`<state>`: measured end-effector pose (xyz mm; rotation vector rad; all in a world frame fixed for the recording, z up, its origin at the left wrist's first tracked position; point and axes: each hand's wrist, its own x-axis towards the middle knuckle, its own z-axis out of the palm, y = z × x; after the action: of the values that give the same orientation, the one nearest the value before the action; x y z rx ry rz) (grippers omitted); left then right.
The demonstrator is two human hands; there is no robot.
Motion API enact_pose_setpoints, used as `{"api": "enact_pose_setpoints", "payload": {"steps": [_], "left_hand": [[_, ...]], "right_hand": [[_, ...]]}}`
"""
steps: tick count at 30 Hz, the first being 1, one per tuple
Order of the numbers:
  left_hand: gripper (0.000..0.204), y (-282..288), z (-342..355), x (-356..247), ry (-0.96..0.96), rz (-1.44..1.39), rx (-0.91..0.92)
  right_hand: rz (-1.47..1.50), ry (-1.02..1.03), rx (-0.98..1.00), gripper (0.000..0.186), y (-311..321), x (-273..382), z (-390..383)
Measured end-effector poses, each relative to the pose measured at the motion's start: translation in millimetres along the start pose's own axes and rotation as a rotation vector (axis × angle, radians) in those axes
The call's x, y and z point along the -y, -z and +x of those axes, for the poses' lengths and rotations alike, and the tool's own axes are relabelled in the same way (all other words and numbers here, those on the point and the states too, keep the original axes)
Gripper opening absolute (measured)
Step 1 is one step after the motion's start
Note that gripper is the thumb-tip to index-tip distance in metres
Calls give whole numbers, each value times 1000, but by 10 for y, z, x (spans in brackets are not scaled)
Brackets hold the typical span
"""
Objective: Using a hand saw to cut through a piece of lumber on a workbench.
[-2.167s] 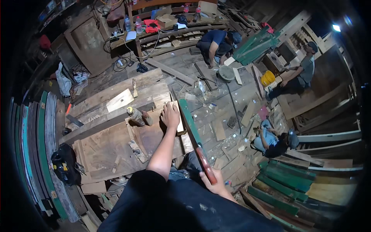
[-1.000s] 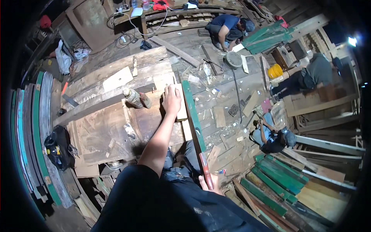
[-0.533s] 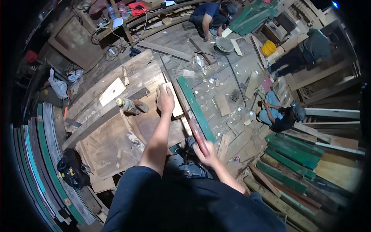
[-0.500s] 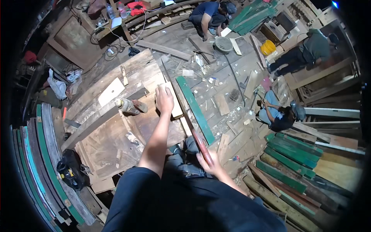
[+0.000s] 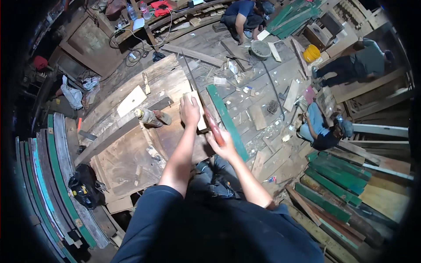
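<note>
My left hand [image 5: 190,111] is closed over a pale wooden block [image 5: 201,122] and presses it to the workbench [image 5: 112,153]. In my right hand [image 5: 224,144] is the reddish-brown handle of a handsaw [image 5: 214,127]. Its dark, narrow blade points away from me along the block's right side; whether its teeth touch the wood, I cannot tell. Left of my left hand, a bottle [image 5: 147,117] lies beside a small brown wood piece [image 5: 164,117]. A long thick beam [image 5: 105,137] crosses the bench, and a pale flat board [image 5: 131,101] lies beyond it.
A green plank [image 5: 226,120] lies just right of the saw. Offcuts and chips litter the plank floor. Three other people work at the far and right sides, near a grey basin [image 5: 260,50] and a yellow bucket [image 5: 311,53]. Stacked boards [image 5: 337,171] fill the right; a black bag [image 5: 85,188] sits left.
My right hand has pushed the saw forward and left, so its handle is now close to the block. My left hand stays on the block. The whole view has shifted slightly.
</note>
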<state>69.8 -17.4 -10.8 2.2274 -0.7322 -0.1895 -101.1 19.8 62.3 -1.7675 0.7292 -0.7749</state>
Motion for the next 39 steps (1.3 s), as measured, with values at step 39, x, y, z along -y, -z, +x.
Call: {"api": "enact_pose_setpoints", "payload": {"steps": [39], "left_hand": [[58,-178,115,362,98,-44,96]], "right_hand": [[161,-65,213,18,437,-200,-848]]}}
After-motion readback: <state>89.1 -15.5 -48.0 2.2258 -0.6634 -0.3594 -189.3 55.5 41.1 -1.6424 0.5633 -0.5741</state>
